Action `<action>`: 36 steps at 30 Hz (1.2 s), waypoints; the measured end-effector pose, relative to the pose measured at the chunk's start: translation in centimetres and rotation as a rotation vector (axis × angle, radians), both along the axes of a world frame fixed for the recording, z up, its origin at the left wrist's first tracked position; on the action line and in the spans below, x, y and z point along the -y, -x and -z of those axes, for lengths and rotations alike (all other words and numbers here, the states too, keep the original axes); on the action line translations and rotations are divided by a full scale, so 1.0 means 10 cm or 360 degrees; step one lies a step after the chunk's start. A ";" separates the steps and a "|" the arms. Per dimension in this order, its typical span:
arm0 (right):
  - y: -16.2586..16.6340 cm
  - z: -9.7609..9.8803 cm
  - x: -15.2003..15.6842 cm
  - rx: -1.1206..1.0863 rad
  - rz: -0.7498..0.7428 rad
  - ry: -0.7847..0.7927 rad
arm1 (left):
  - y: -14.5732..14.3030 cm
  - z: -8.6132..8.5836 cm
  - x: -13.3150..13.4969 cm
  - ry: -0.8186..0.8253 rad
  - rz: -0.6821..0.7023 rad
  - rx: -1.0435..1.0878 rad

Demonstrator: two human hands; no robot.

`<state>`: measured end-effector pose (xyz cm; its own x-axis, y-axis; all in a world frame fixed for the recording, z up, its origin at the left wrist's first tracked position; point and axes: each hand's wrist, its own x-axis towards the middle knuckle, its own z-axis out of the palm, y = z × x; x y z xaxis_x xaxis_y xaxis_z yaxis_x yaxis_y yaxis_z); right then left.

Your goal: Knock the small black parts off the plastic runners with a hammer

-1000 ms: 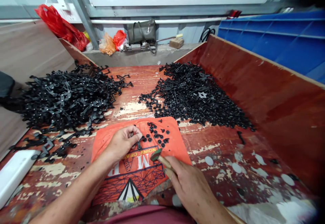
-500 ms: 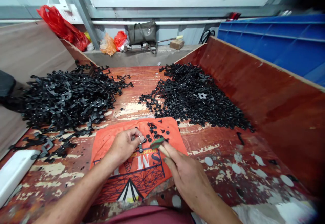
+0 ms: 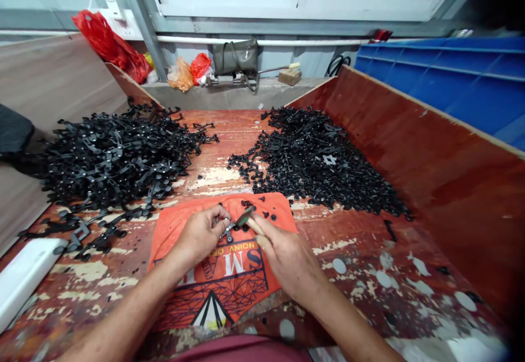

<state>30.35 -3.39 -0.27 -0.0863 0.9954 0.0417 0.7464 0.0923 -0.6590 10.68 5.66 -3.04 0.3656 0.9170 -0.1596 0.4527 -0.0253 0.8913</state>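
My left hand (image 3: 204, 233) is closed in a pinch on a small dark metal linkage (image 3: 228, 234) lying on an orange printed cloth (image 3: 172, 225). A light wooden handle lies in the grip of my right hand (image 3: 287, 255); it belongs to a hammer (image 3: 245, 217) with a green-and-dark head. That head is held just right of the linkage and my left fingertips; whether it touches them I cannot tell. Several small black studs (image 3: 273, 217) are scattered on the cloth behind and beside the hammer head, which partly hides some of them.
A large heap of black linkages (image 3: 110, 154) lies at left, and a heap of small black parts (image 3: 315, 159) at right. Wooden boards (image 3: 410, 127) wall both sides. A white box-like object (image 3: 28, 280) sits at left. A blue crate (image 3: 447, 77) stands beyond the right board.
The hammer head has moved left, closer to my left fingers, and its angle has changed. My left hand keeps its pinch on the linkage. The camera view has shifted slightly.
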 end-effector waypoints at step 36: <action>0.05 -0.05 0.03 0.0064 -0.0049 -0.0147 | -0.07 0.02 0.14 0.0411 -0.0218 0.0411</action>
<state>29.84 -3.71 0.22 -0.1200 0.9844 0.1289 0.7682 0.1743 -0.6161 11.40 4.28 -3.25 0.3011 0.9018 -0.3101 0.1963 0.2596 0.9456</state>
